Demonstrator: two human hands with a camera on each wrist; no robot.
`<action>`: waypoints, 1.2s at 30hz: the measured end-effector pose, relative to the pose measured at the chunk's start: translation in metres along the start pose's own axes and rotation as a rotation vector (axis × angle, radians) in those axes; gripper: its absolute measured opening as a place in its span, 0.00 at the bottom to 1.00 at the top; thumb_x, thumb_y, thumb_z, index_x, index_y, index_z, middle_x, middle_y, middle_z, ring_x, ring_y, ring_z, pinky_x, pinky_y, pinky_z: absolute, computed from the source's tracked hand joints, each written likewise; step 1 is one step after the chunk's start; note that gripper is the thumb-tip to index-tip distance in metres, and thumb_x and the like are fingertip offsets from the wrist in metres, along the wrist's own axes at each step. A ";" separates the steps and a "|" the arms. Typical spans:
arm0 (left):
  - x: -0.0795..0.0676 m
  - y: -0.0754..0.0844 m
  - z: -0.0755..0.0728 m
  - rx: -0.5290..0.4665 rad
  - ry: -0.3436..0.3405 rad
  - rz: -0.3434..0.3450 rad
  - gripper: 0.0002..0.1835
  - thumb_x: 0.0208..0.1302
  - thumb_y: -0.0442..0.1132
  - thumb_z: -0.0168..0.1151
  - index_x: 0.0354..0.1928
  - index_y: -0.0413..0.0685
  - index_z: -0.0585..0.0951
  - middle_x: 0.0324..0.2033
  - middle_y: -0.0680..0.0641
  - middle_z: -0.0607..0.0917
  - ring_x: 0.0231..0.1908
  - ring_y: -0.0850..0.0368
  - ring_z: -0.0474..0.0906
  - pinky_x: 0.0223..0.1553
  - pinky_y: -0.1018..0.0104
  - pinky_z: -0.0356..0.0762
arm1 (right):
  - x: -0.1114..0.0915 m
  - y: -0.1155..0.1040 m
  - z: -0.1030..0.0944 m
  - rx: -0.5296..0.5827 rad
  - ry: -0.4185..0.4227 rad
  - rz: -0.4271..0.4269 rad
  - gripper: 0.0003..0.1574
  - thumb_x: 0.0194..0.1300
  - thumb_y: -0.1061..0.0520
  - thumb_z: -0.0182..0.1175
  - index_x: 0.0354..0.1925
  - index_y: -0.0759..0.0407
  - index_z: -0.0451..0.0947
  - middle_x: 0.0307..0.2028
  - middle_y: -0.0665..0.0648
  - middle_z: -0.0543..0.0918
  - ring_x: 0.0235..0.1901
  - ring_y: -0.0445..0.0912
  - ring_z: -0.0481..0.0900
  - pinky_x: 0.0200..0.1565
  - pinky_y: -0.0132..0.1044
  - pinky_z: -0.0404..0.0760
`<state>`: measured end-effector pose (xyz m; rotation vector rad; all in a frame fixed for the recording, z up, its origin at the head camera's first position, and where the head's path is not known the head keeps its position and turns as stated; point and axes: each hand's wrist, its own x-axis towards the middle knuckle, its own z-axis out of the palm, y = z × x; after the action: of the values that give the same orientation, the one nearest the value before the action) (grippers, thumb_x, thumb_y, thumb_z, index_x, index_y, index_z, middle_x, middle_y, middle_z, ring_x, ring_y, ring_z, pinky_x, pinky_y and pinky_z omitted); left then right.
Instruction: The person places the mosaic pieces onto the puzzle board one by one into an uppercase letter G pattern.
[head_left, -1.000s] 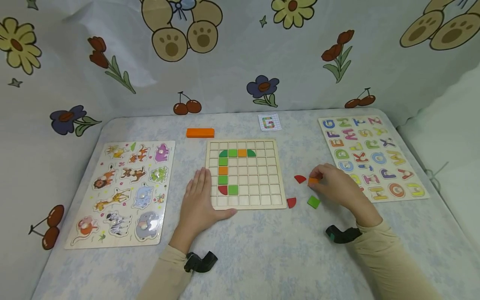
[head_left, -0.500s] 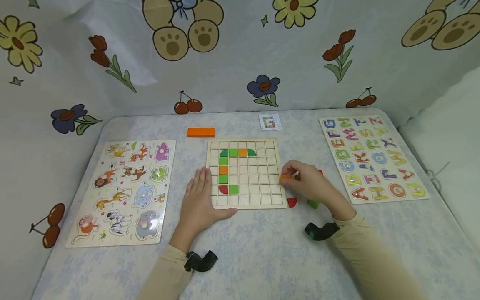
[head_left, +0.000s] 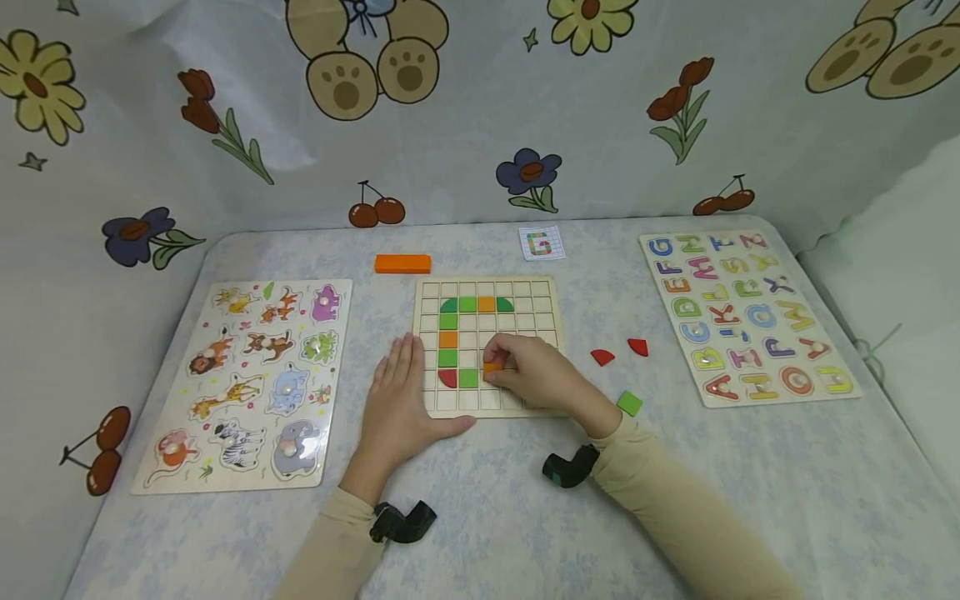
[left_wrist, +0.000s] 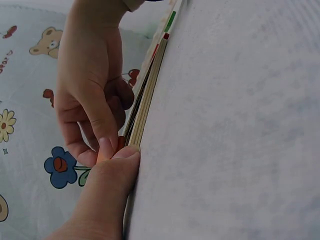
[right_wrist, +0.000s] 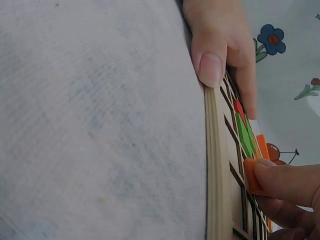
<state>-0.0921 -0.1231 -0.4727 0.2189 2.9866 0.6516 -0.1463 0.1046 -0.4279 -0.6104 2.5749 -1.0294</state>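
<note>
the right hand (head_left: pixel 536 371) pinched a flat orange square tile (head_left: pixel 491 367) between thumb and fingers. since the earlier frame, both had moved from the right edge of the pale wooden grid board (head_left: pixel 542 322) to just right of its lower light-green square tile (head_left: pixel 468 378). the left hand (head_left: pixel 397 408) remained at the board's near-left corner, fingers straight, thumb spread. two red quarter-circle tiles (head_left: pixel 602 357) became fully visible on the surface (head_left: pixel 487 517).

Animal puzzle board (head_left: pixel 264 367), alphabet puzzle board (head_left: pixel 741 316), flower-printed cloth (head_left: pixel 457 150)
</note>
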 end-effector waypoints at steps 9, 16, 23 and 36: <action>0.000 0.000 0.000 0.005 0.003 0.004 0.75 0.40 0.82 0.63 0.79 0.41 0.43 0.80 0.43 0.42 0.80 0.48 0.34 0.78 0.46 0.41 | 0.000 -0.002 0.005 -0.110 0.031 -0.054 0.06 0.64 0.53 0.68 0.40 0.49 0.82 0.39 0.46 0.79 0.37 0.41 0.75 0.43 0.36 0.77; -0.001 0.000 0.000 -0.002 -0.002 0.000 0.75 0.40 0.81 0.64 0.79 0.41 0.43 0.80 0.43 0.41 0.80 0.48 0.34 0.78 0.47 0.40 | -0.002 0.001 0.005 -0.085 0.002 -0.077 0.06 0.63 0.52 0.69 0.39 0.49 0.85 0.40 0.46 0.79 0.34 0.40 0.74 0.40 0.34 0.76; -0.001 0.000 0.001 -0.006 0.001 0.005 0.75 0.40 0.81 0.64 0.79 0.42 0.42 0.80 0.43 0.42 0.80 0.47 0.34 0.78 0.46 0.40 | -0.002 0.002 0.006 -0.133 0.023 -0.086 0.08 0.65 0.52 0.67 0.43 0.50 0.83 0.41 0.47 0.80 0.41 0.41 0.78 0.47 0.37 0.79; -0.001 0.000 0.002 -0.014 0.016 0.011 0.75 0.39 0.81 0.63 0.79 0.42 0.43 0.80 0.42 0.42 0.80 0.47 0.35 0.78 0.46 0.40 | -0.006 0.002 0.005 -0.101 0.021 -0.097 0.06 0.64 0.52 0.68 0.39 0.50 0.87 0.40 0.46 0.79 0.33 0.38 0.75 0.39 0.32 0.77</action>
<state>-0.0914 -0.1227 -0.4746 0.2297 2.9974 0.6790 -0.1396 0.1060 -0.4317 -0.7605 2.6521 -0.9442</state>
